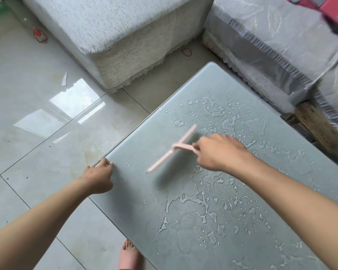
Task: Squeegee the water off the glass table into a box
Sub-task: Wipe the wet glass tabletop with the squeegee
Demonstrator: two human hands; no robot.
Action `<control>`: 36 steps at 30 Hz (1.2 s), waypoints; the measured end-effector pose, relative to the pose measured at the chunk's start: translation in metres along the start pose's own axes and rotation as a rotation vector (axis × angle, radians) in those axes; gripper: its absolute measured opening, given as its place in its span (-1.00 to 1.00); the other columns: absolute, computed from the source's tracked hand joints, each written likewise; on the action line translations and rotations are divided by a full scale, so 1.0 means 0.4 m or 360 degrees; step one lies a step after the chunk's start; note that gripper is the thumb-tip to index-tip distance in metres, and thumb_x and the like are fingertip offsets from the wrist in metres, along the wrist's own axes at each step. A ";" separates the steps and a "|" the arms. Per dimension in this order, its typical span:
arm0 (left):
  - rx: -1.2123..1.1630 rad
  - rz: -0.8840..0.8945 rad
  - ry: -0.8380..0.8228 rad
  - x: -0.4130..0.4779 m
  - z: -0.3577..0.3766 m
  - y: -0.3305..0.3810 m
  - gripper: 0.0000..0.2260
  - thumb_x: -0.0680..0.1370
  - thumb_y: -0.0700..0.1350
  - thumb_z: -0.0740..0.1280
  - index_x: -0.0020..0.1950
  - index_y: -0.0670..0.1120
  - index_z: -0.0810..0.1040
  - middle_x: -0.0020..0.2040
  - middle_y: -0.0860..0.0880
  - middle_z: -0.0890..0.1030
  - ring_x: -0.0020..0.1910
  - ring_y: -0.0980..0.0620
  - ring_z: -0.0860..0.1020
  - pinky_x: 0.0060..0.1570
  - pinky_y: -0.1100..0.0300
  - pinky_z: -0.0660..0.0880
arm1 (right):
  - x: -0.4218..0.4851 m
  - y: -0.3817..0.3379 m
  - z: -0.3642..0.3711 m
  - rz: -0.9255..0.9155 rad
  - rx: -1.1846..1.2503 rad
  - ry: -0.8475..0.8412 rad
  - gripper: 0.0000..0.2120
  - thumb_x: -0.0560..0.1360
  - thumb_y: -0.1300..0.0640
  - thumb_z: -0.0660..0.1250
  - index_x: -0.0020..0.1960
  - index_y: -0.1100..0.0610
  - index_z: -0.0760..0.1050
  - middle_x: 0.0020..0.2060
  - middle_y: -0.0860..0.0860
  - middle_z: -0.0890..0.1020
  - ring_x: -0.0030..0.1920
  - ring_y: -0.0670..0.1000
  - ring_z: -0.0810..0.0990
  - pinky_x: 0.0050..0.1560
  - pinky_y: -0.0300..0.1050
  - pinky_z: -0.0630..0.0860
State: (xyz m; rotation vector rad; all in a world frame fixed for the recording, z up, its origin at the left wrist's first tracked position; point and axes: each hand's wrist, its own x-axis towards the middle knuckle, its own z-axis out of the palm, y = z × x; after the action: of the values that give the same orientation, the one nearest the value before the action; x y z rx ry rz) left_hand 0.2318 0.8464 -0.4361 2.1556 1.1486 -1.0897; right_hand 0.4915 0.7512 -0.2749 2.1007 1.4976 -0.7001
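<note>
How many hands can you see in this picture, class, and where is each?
2. The left hand holds the edge of the table; the right hand grips the pink squeegee over the wet glass. No others seem hidden.

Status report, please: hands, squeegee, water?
Right hand grips pink squeegee, blurred. Left hand holds glass table edge. Water spread across glass, no obstacle seen.

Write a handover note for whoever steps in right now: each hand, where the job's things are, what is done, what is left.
Left hand: fingers curled on the left edge of the glass table.
Right hand: grips the pink squeegee, blurred, blade over the glass.
Water: puddles and drops across the middle and right.
Done: the left strip looks mostly dry.
Left: most of the water; no catching box clearly in view.
</note>
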 end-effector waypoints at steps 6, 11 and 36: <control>-0.0076 -0.0074 -0.0047 0.022 -0.004 0.025 -0.49 0.53 -0.13 0.10 0.48 -0.17 0.12 0.40 -0.12 0.17 0.25 -0.24 0.39 0.28 0.08 0.29 | 0.154 -0.121 -0.064 -0.0169 0.0043 0.0290 -0.67 0.51 0.16 0.17 0.26 0.05 0.45 0.18 0.12 0.54 0.21 0.16 0.50 -0.06 -0.10 0.32; -0.0173 -0.0116 -0.0067 0.029 -0.017 0.031 -0.45 0.57 -0.08 0.09 0.53 -0.16 0.03 0.45 -0.15 0.10 0.32 -0.30 0.33 0.30 0.04 0.31 | 0.156 -0.078 -0.016 -0.0008 0.0136 0.0110 -0.65 0.51 0.12 0.19 0.28 0.04 0.45 0.20 0.13 0.54 0.22 0.19 0.50 0.04 -0.04 0.40; -0.0652 0.0112 0.0075 -0.010 0.038 -0.055 -0.44 0.56 -0.25 0.11 0.55 -0.10 0.07 0.56 0.06 -0.02 0.52 0.03 0.11 0.48 -0.03 0.00 | -0.051 -0.172 0.074 -0.0191 -0.0168 -0.0011 -0.71 0.51 0.19 0.19 0.20 0.05 0.47 0.08 0.06 0.61 0.12 0.11 0.58 -0.17 -0.12 0.33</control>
State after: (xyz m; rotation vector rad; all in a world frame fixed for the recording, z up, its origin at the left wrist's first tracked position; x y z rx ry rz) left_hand 0.2057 0.8459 -0.4421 1.8906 1.1878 -0.7027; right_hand 0.4165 0.7382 -0.2896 1.9417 1.6314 -0.6551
